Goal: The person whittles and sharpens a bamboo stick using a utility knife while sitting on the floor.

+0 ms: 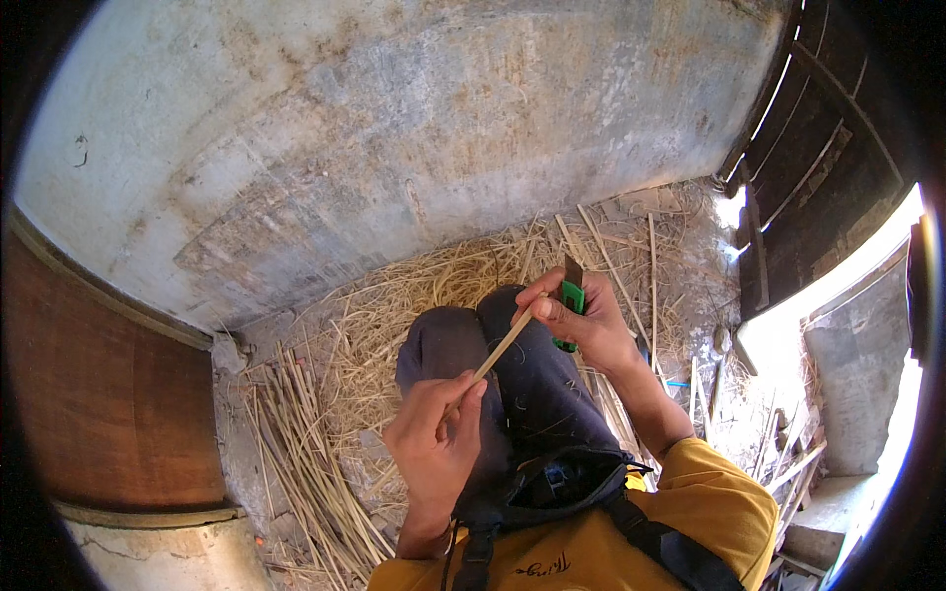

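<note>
A thin, pale bamboo strip slants between my two hands, above my knees. My left hand is closed round its lower end, with thumb and fingers pinched together. At the upper end, the fingertips of my right hand meet the strip. That same hand grips a green utility knife, whose dark blade sticks up past the fingers. The blade looks apart from the strip. My fingers partly hide the knife's handle.
Pale shavings cover the floor around my legs. A bundle of long strips lies at left, and loose sticks lie at right. A stained wall stands ahead, a brown wooden panel at left. An open black bag rests on my lap.
</note>
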The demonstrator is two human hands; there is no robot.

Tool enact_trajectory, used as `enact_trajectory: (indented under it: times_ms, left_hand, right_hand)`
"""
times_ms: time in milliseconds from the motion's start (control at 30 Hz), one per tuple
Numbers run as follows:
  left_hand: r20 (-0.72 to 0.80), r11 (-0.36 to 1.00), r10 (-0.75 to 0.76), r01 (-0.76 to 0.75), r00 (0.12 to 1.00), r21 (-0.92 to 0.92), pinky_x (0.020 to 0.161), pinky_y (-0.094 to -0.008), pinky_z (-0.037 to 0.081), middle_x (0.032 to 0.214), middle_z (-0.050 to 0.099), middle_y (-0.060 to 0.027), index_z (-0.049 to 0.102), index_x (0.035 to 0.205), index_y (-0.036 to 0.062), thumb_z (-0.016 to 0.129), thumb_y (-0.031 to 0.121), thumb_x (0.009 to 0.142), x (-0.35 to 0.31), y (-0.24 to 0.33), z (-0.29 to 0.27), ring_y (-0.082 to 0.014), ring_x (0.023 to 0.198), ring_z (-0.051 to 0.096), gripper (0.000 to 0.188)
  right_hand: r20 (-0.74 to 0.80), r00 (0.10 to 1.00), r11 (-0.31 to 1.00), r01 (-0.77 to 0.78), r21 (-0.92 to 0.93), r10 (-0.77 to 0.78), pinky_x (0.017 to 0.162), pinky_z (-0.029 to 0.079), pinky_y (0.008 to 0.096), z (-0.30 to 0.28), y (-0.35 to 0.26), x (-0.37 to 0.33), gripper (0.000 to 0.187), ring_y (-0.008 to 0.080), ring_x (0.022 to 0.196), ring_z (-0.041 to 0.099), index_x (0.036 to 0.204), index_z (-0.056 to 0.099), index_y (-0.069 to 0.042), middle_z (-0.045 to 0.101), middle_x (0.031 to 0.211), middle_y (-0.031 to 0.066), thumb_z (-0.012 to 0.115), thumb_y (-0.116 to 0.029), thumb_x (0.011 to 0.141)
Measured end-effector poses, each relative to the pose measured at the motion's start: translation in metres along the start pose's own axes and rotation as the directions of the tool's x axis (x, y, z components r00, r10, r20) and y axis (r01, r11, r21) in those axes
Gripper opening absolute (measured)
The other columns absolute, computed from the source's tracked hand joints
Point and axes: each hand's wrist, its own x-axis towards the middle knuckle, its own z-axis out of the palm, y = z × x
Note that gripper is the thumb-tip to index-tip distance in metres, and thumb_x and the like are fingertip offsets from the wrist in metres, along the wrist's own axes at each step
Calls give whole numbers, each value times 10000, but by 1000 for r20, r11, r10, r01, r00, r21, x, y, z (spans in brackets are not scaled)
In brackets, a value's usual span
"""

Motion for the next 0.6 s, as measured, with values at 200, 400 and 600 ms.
enact_trajectory:
  times_ms: [200,400,600]
  left_hand:
    - [-30,999,34,-33,999,27,496,-260,393,790,696,-60,757,959,35,856,55,855,0,-6,2,-92,572,566,145]
    - [-8,999,-51,51,999,-1,518,-254,411,813,698,-57,759,979,33,846,51,865,0,-3,1,-91,571,557,144]
    - [21,995,-85,86,996,-47,547,-251,434,841,702,-64,760,1000,30,824,49,884,1,-2,0,-93,599,578,133]
  right_hand:
    - [-12,1000,1000,17,1,-17,592,424,202,6,-8,0,346,51,702,597,1271,668,4,771,992,83,749,-159,976]
    - [66,995,996,75,56,-79,955,557,314,1,-6,0,280,193,1108,706,1290,652,15,673,1187,87,656,-9,1011]
    - [8,998,994,63,93,-64,924,542,322,4,-7,-1,280,215,1041,719,1247,642,27,742,1050,143,683,-21,975]
